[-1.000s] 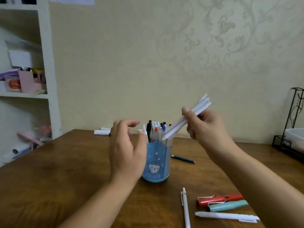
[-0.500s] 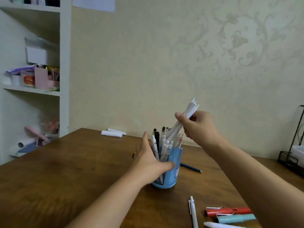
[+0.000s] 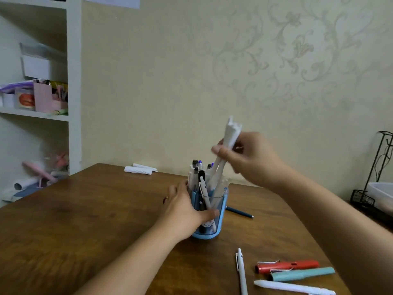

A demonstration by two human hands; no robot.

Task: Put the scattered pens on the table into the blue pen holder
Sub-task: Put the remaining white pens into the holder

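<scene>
The blue pen holder (image 3: 221, 211) stands mid-table, crowded with several pens. My left hand (image 3: 185, 211) grips its left side, thumb across the front. Above it my right hand (image 3: 248, 158) pinches a bundle of white pens (image 3: 230, 133), held nearly upright with the lower tips inside the holder's mouth. Loose on the table lie a dark blue pen (image 3: 239, 212) behind the holder, a white pen (image 3: 242, 271) in front, and a red pen (image 3: 287, 266), a teal pen (image 3: 302, 274) and another white pen (image 3: 293, 287) at the front right.
The wooden table (image 3: 85, 220) carries two white rolled items (image 3: 139, 168) at its far edge. A white shelf unit (image 3: 53, 99) with clutter stands at the left. A black wire rack (image 3: 378, 182) with a white tray sits at the right edge.
My left hand closed round the holder's side. My right hand swung the white pen bundle from slanted to nearly upright and lowered its tips into the holder.
</scene>
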